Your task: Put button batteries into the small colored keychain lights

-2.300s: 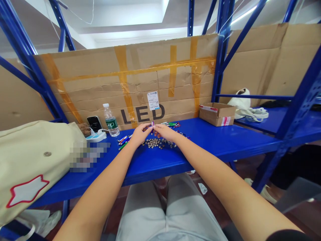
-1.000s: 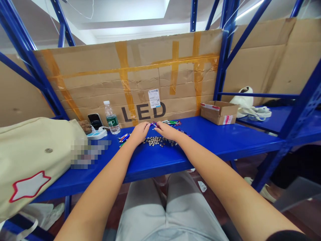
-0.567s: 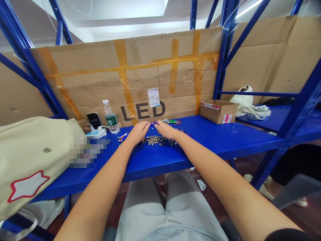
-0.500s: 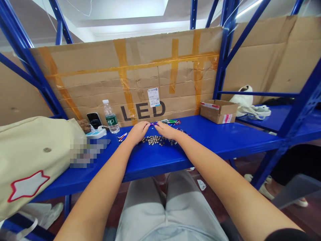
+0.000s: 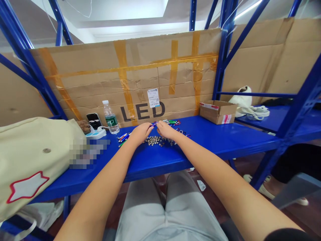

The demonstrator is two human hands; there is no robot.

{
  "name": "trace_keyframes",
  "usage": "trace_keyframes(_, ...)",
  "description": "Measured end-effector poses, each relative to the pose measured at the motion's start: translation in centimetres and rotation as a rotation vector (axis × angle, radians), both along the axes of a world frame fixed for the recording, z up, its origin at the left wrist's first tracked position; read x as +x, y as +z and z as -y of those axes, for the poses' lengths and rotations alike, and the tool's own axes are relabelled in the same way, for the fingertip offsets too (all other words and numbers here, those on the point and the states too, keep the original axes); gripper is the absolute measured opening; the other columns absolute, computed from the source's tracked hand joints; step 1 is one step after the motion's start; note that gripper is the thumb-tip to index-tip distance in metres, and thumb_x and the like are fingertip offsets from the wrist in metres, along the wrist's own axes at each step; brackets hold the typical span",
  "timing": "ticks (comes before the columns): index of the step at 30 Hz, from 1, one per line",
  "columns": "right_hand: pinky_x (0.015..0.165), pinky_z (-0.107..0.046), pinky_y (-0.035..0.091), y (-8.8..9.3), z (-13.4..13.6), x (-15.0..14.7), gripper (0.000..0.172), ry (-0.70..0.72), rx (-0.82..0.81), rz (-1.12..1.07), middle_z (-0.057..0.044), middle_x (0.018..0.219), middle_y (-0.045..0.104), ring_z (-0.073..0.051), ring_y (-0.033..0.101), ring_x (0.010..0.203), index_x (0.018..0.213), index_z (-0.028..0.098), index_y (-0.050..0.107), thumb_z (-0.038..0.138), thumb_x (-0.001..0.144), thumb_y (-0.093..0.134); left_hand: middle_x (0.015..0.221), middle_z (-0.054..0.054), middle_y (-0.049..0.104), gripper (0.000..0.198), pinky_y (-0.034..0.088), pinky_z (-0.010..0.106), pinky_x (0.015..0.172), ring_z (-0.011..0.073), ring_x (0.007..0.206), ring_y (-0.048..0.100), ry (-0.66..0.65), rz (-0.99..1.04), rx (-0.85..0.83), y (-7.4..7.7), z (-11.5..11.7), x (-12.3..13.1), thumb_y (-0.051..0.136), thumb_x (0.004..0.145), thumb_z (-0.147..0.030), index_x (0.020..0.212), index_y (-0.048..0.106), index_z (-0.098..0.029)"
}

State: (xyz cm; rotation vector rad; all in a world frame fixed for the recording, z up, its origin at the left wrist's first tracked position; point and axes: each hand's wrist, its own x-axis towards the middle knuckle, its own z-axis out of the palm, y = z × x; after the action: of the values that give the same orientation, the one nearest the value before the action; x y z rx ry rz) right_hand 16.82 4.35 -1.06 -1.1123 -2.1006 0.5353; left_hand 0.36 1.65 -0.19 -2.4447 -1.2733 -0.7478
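left hand [image 5: 140,133], right hand [image 5: 165,130] at slim tube [image 5: 152,125], beside metal discs [image 5: 153,141]

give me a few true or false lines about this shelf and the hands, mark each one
1. The left hand and right hand lie close together, next to a pile of small round metal pieces. True.
2. The water bottle lies on its side. False: it stands upright, beside a power strip.
3. The small cardboard box sits to the left of the hands. False: it sits to their right, on the blue metal shelf.
4. Small coloured pen-like items lie on the shelf beyond the right hand. True.
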Motion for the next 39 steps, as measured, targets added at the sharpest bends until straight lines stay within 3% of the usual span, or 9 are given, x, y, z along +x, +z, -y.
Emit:
trace_keyframes(3, 0.05, -0.026, 0.037, 0.3, -0.3, 0.1, 0.037, -0.009, -0.16, -0.195, 0.003, 0.053, 0.041, -0.013, 0.037, 0.045, 0.072, 0.023, 0.036, 0.034, 0.096, 0.01, 0.099, 0.01, 0.067, 0.032, 0.047, 0.034, 0.084, 0.022, 0.093, 0.062, -0.003, -0.022, 0.002, -0.1, 0.4, 0.4, 0.036, 0.095, -0.033, 0.1, 0.062, -0.016)
trace_keyframes(6, 0.057, -0.026, 0.042, 1.0, -1.2, 2.3, 0.031, -0.27, -0.044, -0.228, -0.002, 0.065, 0.055, -0.015, 0.05, 0.058, 0.078, 0.021, 0.043, 0.036, 0.095, 0.022, 0.102, 0.009, 0.067, 0.032, 0.047, 0.034, 0.086, 0.0217, 0.095, 0.062, -0.016, -0.006, -0.019, 0.0, 0.6, 0.5, 0.036, 0.095, -0.034, 0.101, 0.062, -0.017)
trace_keyframes(9, 0.074, -0.032, 0.045, 1.3, -2.4, 5.8, 0.028, -0.467, 0.106, -0.003, -0.014, 0.094, 0.065, -0.023, 0.059, 0.086, 0.087, 0.017, 0.056, 0.038, 0.089, 0.037, 0.101, 0.008, 0.068, 0.032, 0.047, 0.033, 0.086, 0.021, 0.095, 0.062, -0.002, 0.054, -0.03, 0.1, 0.5, 0.1, 0.035, 0.095, -0.033, 0.1, 0.062, -0.017)
trace_keyframes(13, 0.08, -0.034, 0.045, 0.7, -2.9, 9.2, 0.033, -0.463, -0.076, 0.337, -0.019, 0.106, 0.067, -0.029, 0.062, 0.096, 0.092, 0.013, 0.067, 0.036, 0.083, 0.044, 0.101, 0.009, 0.068, 0.031, 0.047, 0.035, 0.086, 0.0221, 0.095, 0.062, 0.009, 0.089, -0.061, 0.2, 0.2, -0.6, 0.036, 0.094, -0.032, 0.099, 0.063, -0.017)
trace_keyframes(18, 0.081, -0.035, 0.045, 0.7, -1.7, 8.5, 0.052, -0.588, -0.113, 0.38, -0.021, 0.111, 0.066, -0.03, 0.061, 0.103, 0.101, 0.012, 0.069, 0.051, 0.088, 0.039, 0.099, 0.008, 0.068, 0.029, 0.047, 0.034, 0.086, 0.0219, 0.094, 0.062, -0.02, 0.102, -0.074, 0.0, 0.0, -0.6, 0.039, 0.093, -0.032, 0.098, 0.063, -0.017)
trace_keyframes(20, 0.082, -0.034, 0.044, 0.8, -1.2, 6.9, 0.058, -0.542, -0.048, 0.314, -0.02, 0.108, 0.067, -0.028, 0.062, 0.103, 0.098, 0.011, 0.069, 0.053, 0.092, 0.028, 0.101, 0.009, 0.068, 0.029, 0.046, 0.035, 0.088, 0.022, 0.096, 0.061, -0.06, 0.095, -0.068, -0.2, 0.0, -0.3, 0.041, 0.093, -0.032, 0.1, 0.063, -0.016)
trace_keyframes(25, 0.073, -0.027, 0.044, 0.2, -0.3, 2.3, 0.063, -0.131, -0.03, 0.168, -0.013, 0.075, 0.069, -0.02, 0.064, 0.074, 0.083, 0.012, 0.067, 0.045, 0.098, 0.015, 0.101, 0.009, 0.067, 0.025, 0.046, 0.034, 0.088, 0.0208, 0.096, 0.061, -0.143, 0.056, 0.018, -0.7, -0.3, 0.4, 0.048, 0.092, -0.031, 0.105, 0.063, -0.017)
trace_keyframes(34, 0.055, -0.027, 0.038, 1.0, -0.9, 0.7, 0.053, -0.052, -0.099, 0.033, -0.004, 0.056, 0.057, -0.015, 0.049, 0.049, 0.068, 0.015, 0.057, 0.039, 0.098, 0.02, 0.099, 0.01, 0.067, 0.023, 0.046, 0.034, 0.089, 0.0197, 0.095, 0.061, -0.189, 0.124, 0.155, -0.3, -0.2, 0.4, 0.048, 0.091, -0.03, 0.103, 0.063, -0.017)
trace_keyframes(39, 0.06, -0.025, 0.037, 2.0, -1.6, -1.5, 0.05, -0.092, 0.016, 0.039, -0.007, 0.065, 0.062, -0.016, 0.054, 0.06, 0.069, 0.014, 0.059, 0.033, 0.097, 0.023, 0.082, 0.005, 0.066, 0.029, 0.049, 0.029, 0.073, 0.017, 0.075, 0.061, -0.036, 0.412, -0.087, 0.6, 0.7, -0.2, 0.045, 0.091, -0.039, 0.096, 0.064, -0.017)
